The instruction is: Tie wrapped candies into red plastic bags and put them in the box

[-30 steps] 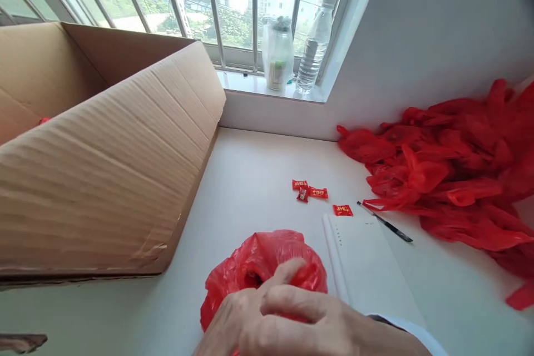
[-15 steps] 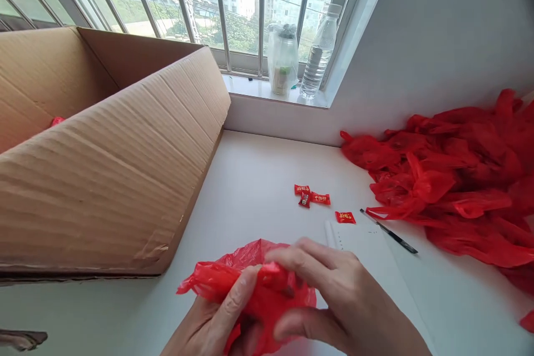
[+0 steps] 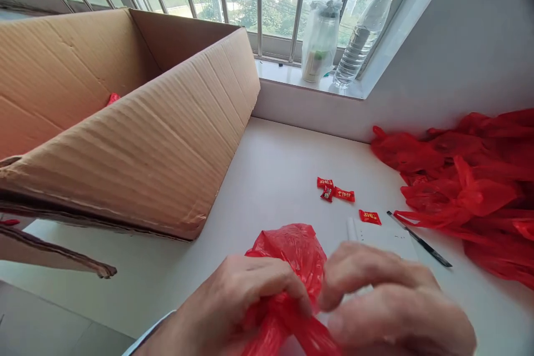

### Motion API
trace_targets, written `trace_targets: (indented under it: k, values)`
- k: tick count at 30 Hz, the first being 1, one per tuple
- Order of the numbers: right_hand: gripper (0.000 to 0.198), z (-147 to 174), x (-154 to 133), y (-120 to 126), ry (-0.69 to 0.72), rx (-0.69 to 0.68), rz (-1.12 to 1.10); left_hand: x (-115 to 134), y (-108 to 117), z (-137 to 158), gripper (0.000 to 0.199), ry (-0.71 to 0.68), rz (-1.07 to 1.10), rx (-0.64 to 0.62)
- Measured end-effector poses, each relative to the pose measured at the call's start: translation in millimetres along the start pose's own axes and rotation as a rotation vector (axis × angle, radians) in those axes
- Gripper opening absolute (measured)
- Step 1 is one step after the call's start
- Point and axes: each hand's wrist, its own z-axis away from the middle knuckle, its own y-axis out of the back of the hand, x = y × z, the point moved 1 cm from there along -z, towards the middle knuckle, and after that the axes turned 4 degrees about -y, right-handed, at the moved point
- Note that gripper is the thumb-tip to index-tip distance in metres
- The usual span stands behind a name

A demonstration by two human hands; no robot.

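Observation:
A red plastic bag point(image 3: 294, 247) bulges above the white tabletop, its twisted neck gathered low in the view. My left hand point(image 3: 233, 300) is closed around that neck, thumb and bent fingers pressing the plastic. Two red strands of the bag run down below the grip. Close on the bag's right side is my right hand point(image 3: 396, 295), with curled fingers and motion blur. Its fingertips reach the bag's edge, but whether they pinch any plastic cannot be made out.
An open cardboard box point(image 3: 167, 133) stands at left, a flap jutting out. Several small red wrapped candies point(image 3: 344, 194) lie ahead, near a white notebook point(image 3: 387, 233) and black pen point(image 3: 425, 245). Red bags point(image 3: 467, 178) are heaped at right. A bottle point(image 3: 362, 39) stands on the sill.
My left hand has shifted from beneath the bag to a grip over its gathered neck. The bag's body now bulges away from me. My right hand has moved rightward. The view has turned left.

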Motion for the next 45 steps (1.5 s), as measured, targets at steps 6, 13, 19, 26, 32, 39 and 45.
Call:
trace_targets:
  k: [6, 13, 19, 26, 32, 39, 45]
  values:
    - [0.037, -14.7, 22.9, -8.0, -0.047, -0.182, -0.096, 0.5, -15.0, 1.6, 0.030, -0.192, -0.531, 0.186]
    - [0.046, -2.4, 15.5, 0.1, -0.035, -0.157, -0.036, -2.2, -0.8, 9.1, 0.012, 0.056, -0.062, -0.060]
    - [0.013, -0.1, 9.1, -5.7, 0.111, -0.035, -0.028, 0.5, 4.7, 4.6, 0.025, 0.171, 0.379, -0.007]
    - [0.016, 5.2, -2.3, 6.7, 0.035, -0.282, 0.011, -4.2, 2.9, 8.9, 0.007, -0.011, 0.286, 0.066]
    - [0.036, -11.0, 22.8, 1.2, -0.126, -0.168, -0.219, 14.2, -11.1, 9.7, 0.028, -0.411, -0.885, 0.145]
    - [0.047, -32.5, 34.3, -15.1, -0.170, -0.379, -0.256, 7.1, 1.6, 8.1, 0.023, -0.617, -1.121, 0.379]
    - [0.027, -32.4, 38.8, -15.0, -0.138, -0.222, -0.081, -1.6, 5.0, 9.5, 0.019, -0.686, -1.119, 0.437]
